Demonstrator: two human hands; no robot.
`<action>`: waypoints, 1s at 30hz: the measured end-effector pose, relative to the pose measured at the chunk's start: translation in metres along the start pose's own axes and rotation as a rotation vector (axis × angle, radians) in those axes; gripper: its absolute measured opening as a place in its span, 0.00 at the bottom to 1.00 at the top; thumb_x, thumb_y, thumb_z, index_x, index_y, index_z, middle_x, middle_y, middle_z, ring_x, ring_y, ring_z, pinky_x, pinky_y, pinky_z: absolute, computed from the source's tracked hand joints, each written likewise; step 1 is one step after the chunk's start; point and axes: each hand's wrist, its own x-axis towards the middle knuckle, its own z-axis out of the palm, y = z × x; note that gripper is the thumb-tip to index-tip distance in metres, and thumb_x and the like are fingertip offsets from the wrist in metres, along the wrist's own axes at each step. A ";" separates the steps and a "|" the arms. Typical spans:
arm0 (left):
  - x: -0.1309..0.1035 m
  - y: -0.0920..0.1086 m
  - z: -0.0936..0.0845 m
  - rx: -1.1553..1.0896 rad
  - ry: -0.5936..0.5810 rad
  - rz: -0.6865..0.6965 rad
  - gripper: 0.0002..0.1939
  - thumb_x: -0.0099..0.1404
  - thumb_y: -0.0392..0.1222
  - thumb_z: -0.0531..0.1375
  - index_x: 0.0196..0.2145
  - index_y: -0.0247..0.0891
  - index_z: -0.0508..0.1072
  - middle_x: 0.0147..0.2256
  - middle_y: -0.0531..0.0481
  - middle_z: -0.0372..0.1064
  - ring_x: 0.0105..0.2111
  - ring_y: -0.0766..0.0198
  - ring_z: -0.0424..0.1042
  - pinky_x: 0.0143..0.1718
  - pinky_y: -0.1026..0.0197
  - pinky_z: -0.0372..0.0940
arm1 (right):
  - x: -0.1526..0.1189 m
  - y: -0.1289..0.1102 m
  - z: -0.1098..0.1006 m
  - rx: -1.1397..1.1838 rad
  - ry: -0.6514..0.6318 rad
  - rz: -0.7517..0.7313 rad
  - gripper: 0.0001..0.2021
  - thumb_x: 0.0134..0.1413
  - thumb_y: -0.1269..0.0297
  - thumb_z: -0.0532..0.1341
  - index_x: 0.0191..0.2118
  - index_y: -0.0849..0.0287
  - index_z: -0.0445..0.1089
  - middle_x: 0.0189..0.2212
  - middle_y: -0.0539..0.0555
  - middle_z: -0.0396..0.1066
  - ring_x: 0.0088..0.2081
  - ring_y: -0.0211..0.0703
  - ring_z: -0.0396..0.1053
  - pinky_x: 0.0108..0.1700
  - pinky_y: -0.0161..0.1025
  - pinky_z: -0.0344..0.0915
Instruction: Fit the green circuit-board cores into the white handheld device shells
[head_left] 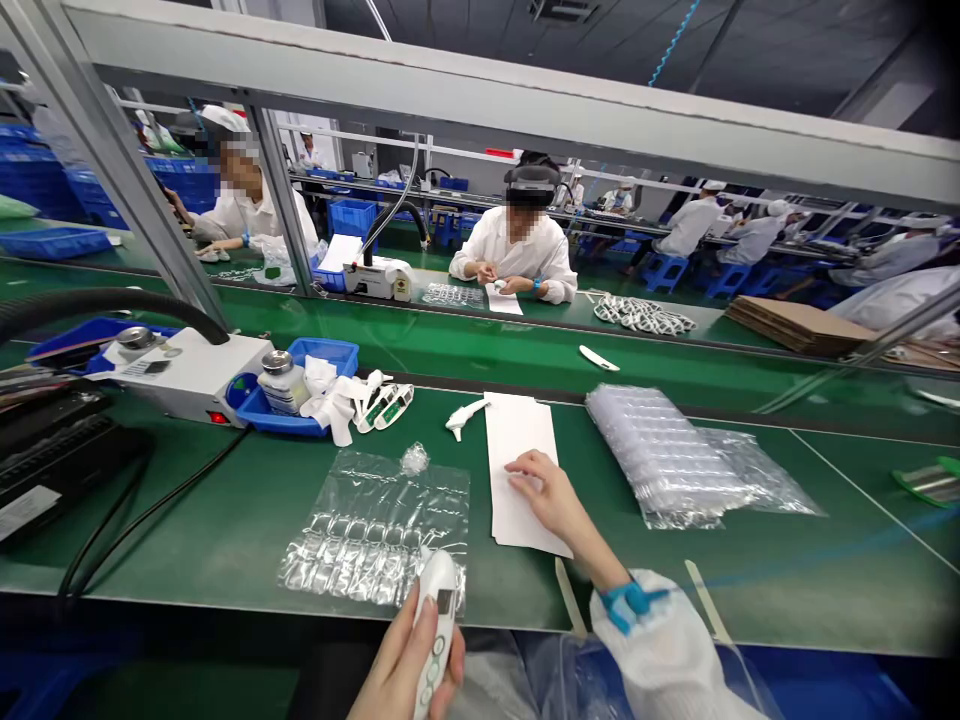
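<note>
White plastic, and firmly held! The left hand (405, 655) had wrapped its fingers around a slim white handheld device with a dark little screen and round buttons (436, 630), right there at the near edge of the green table (225, 520). Just beyond it lay a crinkled clear plastic sheet with rows of shiny pockets (367, 530). And the right hand (551, 495), wearing a bright blue wristband (630, 603)? Loose, released, fingers gently curled over a stack of white paper sheets (517, 435); whether the fingertips touched, you couldn't tell! Close by the stack's far left corner sat a small white angled plastic part (466, 417). Out to the right, a thick bundle of clear ridged plastic (660, 450); away to the left, a shallow blue plastic bin (330, 354) held a metal-topped bottle (281, 385), opened white casings with green circuit boards (388, 405) just beside it. Across the line, a white-coated person (521, 250) worked too!
</note>
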 end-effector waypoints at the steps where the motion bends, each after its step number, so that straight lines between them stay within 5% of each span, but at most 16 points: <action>1: 0.003 0.002 0.002 -0.010 -0.029 0.006 0.23 0.56 0.61 0.62 0.33 0.36 0.77 0.20 0.49 0.67 0.15 0.71 0.57 0.16 0.68 0.53 | 0.009 0.014 -0.004 -0.034 0.016 0.007 0.08 0.52 0.63 0.60 0.34 0.58 0.75 0.32 0.56 0.69 0.36 0.48 0.66 0.42 0.45 0.62; 7: 0.011 0.005 0.007 -0.105 -0.067 0.117 0.21 0.58 0.59 0.61 0.29 0.36 0.75 0.26 0.50 0.68 0.15 0.75 0.56 0.16 0.70 0.52 | 0.025 0.049 0.003 -0.165 0.000 0.016 0.03 0.50 0.69 0.59 0.29 0.59 0.70 0.30 0.54 0.66 0.34 0.45 0.65 0.39 0.41 0.62; 14: 0.011 0.015 0.000 0.007 0.037 0.142 0.23 0.57 0.62 0.60 0.33 0.38 0.75 0.22 0.50 0.68 0.21 0.68 0.63 0.25 0.68 0.61 | 0.014 0.040 0.022 -0.367 0.072 -0.025 0.08 0.53 0.74 0.52 0.27 0.57 0.62 0.29 0.56 0.64 0.35 0.49 0.61 0.40 0.45 0.57; 18: 0.013 0.017 -0.002 0.015 0.017 0.126 0.24 0.60 0.63 0.57 0.31 0.37 0.74 0.17 0.53 0.63 0.18 0.70 0.58 0.24 0.69 0.59 | 0.008 0.038 0.027 -0.385 0.128 -0.030 0.07 0.57 0.72 0.49 0.31 0.57 0.61 0.30 0.57 0.63 0.33 0.49 0.60 0.36 0.43 0.56; 22: 0.014 0.017 0.001 -0.100 0.022 0.135 0.24 0.59 0.62 0.58 0.38 0.37 0.73 0.25 0.52 0.67 0.17 0.73 0.55 0.18 0.69 0.55 | 0.012 0.036 0.017 -0.299 0.161 -0.002 0.06 0.58 0.69 0.48 0.32 0.57 0.60 0.31 0.55 0.63 0.30 0.45 0.61 0.34 0.41 0.57; 27: 0.013 0.018 0.002 -0.191 -0.009 0.144 0.24 0.62 0.62 0.55 0.39 0.36 0.72 0.26 0.51 0.68 0.15 0.72 0.57 0.16 0.67 0.52 | -0.006 -0.009 0.017 -0.082 0.109 0.035 0.07 0.61 0.64 0.50 0.30 0.56 0.58 0.24 0.49 0.60 0.26 0.41 0.60 0.30 0.38 0.58; 30: 0.014 0.016 0.002 -0.154 0.006 0.162 0.26 0.63 0.62 0.52 0.28 0.34 0.71 0.21 0.51 0.67 0.13 0.72 0.57 0.15 0.68 0.50 | -0.034 -0.059 0.035 0.203 -0.120 0.095 0.09 0.61 0.61 0.53 0.30 0.56 0.60 0.24 0.48 0.60 0.25 0.38 0.61 0.28 0.35 0.59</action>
